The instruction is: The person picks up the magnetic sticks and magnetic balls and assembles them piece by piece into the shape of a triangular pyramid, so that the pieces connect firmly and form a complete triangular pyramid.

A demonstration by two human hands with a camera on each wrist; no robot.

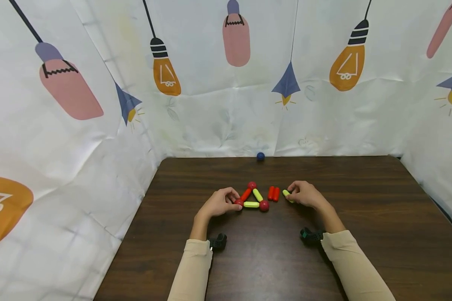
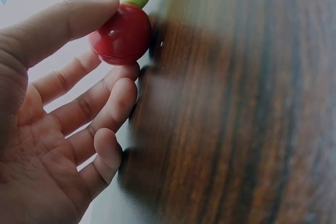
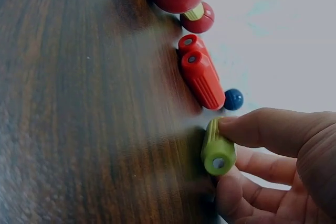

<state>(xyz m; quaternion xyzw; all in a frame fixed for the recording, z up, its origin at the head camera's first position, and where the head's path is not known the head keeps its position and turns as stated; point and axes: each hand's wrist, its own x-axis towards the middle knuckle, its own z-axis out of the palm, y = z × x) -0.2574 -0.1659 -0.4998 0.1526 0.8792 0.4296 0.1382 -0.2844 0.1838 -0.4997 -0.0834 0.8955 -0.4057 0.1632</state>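
Note:
A triangle of magnetic rods and red balls lies on the table. Its sides are one red rod (image 1: 245, 195) and two yellow-green rods (image 1: 251, 205). My left hand (image 1: 221, 202) pinches the red ball (image 2: 122, 34) at the triangle's left corner between thumb and fingers. The other corners are a far red ball (image 1: 252, 185) and a right red ball (image 1: 264, 205). To the right, my right hand (image 1: 304, 194) pinches a loose yellow-green rod (image 3: 218, 148) close over the table, its metal end showing in the right wrist view.
Two loose red rods (image 3: 203, 80) lie side by side between the triangle and my right hand. A blue ball (image 1: 260, 156) sits at the far edge of the brown wooden table (image 1: 346, 179). A printed white curtain (image 1: 218, 113) stands behind and along the sides.

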